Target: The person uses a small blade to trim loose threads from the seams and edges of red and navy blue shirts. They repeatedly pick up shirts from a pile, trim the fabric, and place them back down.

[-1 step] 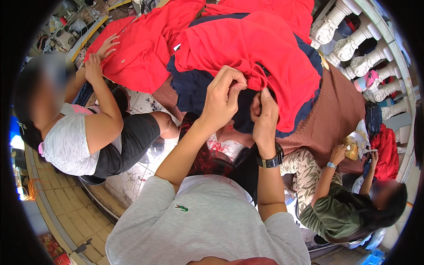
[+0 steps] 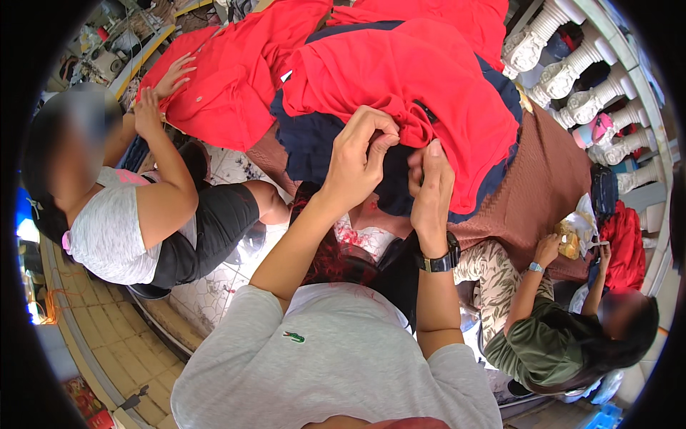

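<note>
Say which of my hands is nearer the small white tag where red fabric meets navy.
Left: the left hand is below and right of the white tag; the right hand is farther right and lower.

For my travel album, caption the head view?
Bare left hand and right hand at rumpled red cloth over navy-blue cloth.

White posts (image 2: 561, 80): a row on the right
Left neighbour (image 2: 168, 175): gray top (image 2: 114, 229), black shorts (image 2: 211, 225)
Right neighbour (image 2: 525, 304): green top (image 2: 543, 347), leafy pants (image 2: 493, 282)
Clear bag (image 2: 586, 214): something yellow (image 2: 569, 244) in it
Floor (image 2: 132, 329): yellowish tiles, low on the left
</note>
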Motion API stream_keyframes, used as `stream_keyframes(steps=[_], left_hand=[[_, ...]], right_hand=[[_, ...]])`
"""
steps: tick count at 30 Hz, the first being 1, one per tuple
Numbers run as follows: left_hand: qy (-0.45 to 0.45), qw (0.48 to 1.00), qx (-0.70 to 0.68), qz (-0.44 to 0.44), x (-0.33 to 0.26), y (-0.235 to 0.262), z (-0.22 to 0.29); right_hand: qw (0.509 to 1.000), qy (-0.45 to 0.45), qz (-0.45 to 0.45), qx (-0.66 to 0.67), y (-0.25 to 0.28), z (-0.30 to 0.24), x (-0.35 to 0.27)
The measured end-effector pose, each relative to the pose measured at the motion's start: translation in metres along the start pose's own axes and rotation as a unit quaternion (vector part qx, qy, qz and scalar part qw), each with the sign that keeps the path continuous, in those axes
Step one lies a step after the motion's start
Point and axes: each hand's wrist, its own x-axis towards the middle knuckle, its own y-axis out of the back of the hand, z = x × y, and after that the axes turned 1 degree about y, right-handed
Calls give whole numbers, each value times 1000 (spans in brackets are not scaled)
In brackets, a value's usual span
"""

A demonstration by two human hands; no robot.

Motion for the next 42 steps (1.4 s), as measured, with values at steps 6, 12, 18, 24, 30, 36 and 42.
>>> stream_keyframes(steps=[6, 12, 18, 24, 30, 36, 42], left_hand=[[45, 987, 119, 94, 7, 4, 25], [-3, 996, 65, 59, 25, 31, 27], [99, 986, -129, 29, 31, 53, 55], [113, 975, -182, -55, 31, 71, 71], [44, 986, -162, 0, 44, 85, 63], [91, 993, 3, 70, 66, 151, 17], [-81, 896, 412, 145, 23, 119, 0]], right_hand=[[987, 18, 23, 158, -11, 2, 14], [955, -68, -63, 281, 6, -33, 21], [963, -45, -42, 264, 8, -48, 30], [960, -55, -64, 266, 5, -56, 30], [989, -15, -20, 147, 20, -75, 6], [987, 72, 133, -61, 86, -29, -12], [977, 45, 124, -170, 114, 19, -41]])
